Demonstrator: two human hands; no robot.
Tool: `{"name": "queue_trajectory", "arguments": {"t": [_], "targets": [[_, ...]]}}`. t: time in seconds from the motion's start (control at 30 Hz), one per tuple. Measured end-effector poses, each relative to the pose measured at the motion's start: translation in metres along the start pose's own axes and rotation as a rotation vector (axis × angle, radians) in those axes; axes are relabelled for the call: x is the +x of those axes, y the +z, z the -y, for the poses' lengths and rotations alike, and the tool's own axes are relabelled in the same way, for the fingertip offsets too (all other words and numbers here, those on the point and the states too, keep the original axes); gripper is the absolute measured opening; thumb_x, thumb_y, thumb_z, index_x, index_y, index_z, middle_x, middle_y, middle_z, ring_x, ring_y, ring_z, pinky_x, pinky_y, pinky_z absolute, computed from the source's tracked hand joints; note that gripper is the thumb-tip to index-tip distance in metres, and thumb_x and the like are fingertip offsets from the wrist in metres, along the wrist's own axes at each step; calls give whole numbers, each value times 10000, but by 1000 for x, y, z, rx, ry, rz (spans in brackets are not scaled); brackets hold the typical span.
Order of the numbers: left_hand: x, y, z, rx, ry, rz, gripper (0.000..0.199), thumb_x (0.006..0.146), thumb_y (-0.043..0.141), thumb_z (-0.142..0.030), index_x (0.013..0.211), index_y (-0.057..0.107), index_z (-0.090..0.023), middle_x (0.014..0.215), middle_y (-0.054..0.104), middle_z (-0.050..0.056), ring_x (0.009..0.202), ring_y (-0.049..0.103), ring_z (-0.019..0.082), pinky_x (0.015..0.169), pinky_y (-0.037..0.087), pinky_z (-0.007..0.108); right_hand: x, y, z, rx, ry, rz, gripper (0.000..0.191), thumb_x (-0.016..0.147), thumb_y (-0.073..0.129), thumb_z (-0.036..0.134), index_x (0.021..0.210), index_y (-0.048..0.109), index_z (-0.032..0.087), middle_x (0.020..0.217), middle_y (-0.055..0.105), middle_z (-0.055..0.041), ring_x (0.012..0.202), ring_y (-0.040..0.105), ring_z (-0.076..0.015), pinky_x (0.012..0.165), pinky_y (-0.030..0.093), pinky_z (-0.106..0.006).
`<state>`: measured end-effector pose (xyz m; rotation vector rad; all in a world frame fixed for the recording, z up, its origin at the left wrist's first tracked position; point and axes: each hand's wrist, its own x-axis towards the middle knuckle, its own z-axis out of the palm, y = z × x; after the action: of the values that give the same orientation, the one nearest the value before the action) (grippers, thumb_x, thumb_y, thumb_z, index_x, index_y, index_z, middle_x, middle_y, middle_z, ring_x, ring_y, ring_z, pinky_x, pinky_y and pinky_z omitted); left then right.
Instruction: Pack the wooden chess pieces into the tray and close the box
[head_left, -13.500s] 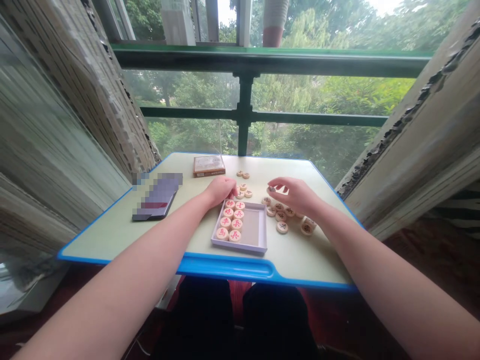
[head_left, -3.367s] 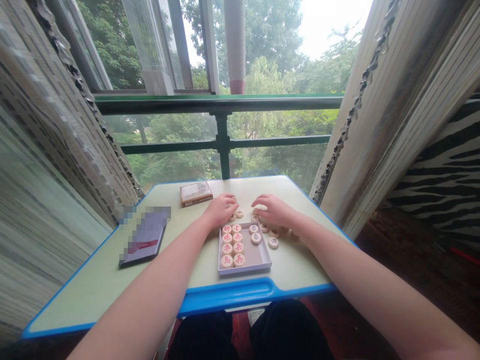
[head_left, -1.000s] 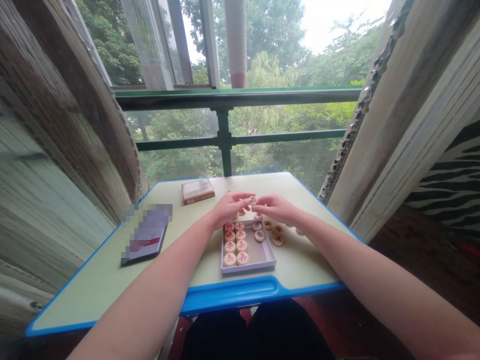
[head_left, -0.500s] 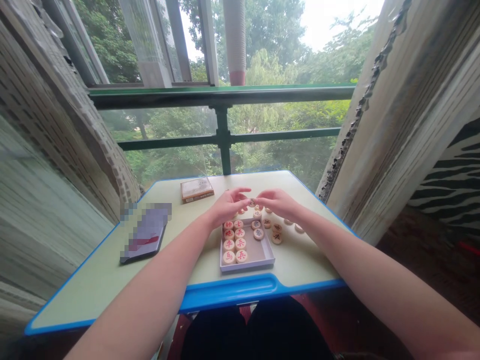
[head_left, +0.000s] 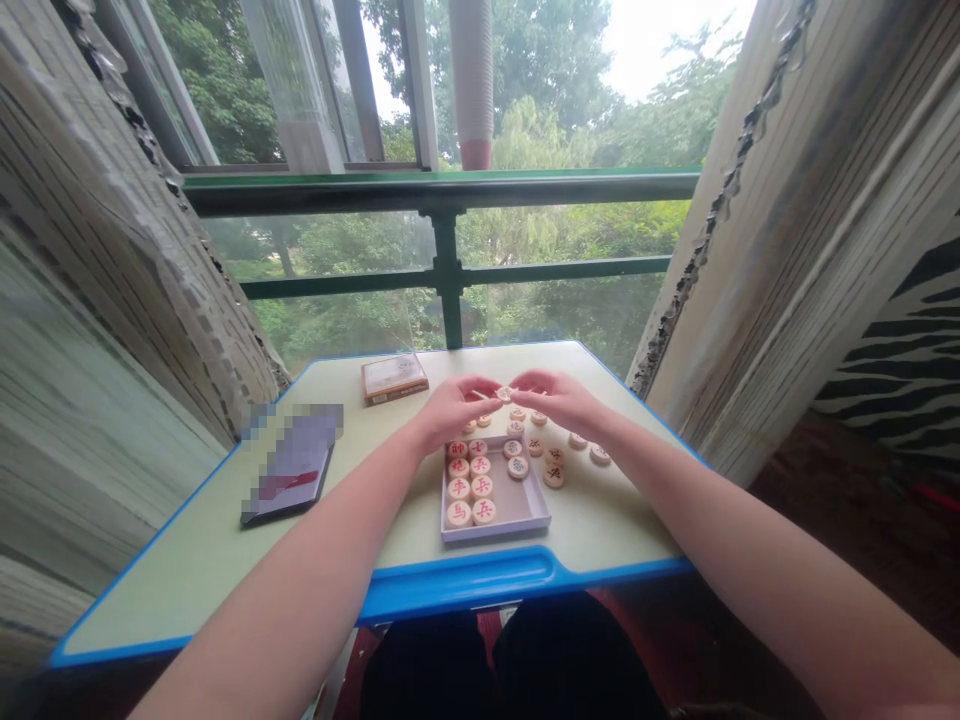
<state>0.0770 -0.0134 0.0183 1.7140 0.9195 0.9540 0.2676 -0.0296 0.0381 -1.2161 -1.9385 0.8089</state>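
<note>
Between my fingertips, just past the box, a round wooden Chinese chess piece (head_left: pixel 505 395) is held above the table. My left hand (head_left: pixel 459 408) grips its left side with thumb and bent fingers, while my right hand (head_left: pixel 551 398) pinches it from the right. Below them is a shallow white cardboard box (head_left: pixel 516 531). Two columns of red-marked pieces (head_left: pixel 483 487) fill its left side, and a few dark-marked pieces (head_left: pixel 517 467) lie at its far right. More loose pieces (head_left: pixel 554 476) rest on the table to the right of the box, some stacked.
A flat brown-edged box (head_left: pixel 394 379) lies at the back left of the pale table (head_left: pixel 360 450). Farther left is a phone (head_left: pixel 296 470), partly blurred out. The table has a raised blue edge (head_left: pixel 465 582). Behind it stands a green railing (head_left: pixel 448 275), with curtains (head_left: pixel 750 250) at both sides.
The held piece has risen slightly and tilted. My left fingers have curled in from a straighter pose, and my right fingers have arched up a little. The box and its pieces stay put.
</note>
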Motion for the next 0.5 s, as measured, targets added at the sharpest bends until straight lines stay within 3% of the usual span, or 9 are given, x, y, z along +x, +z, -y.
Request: {"name": "queue_trajectory", "arguments": {"t": [0.27,0.5], "targets": [[1,0,3,-25,-8,39,419,633,701,-393,962,650,-139,925,652,81,789,574,156,687,445,289,2,-3,-4,-235,-199,-58,258,705,614,360,874,657,171,847,594,-42,682,499,-120,600,401,-238],[-1,0,3,37,-59,73,369,627,708,-371,910,655,-141,865,652,70,740,579,146,657,441,274,-2,-5,2,-247,-35,63,218,711,596,352,779,661,156,665,578,-3,562,449,-94,522,343,-218]]}}
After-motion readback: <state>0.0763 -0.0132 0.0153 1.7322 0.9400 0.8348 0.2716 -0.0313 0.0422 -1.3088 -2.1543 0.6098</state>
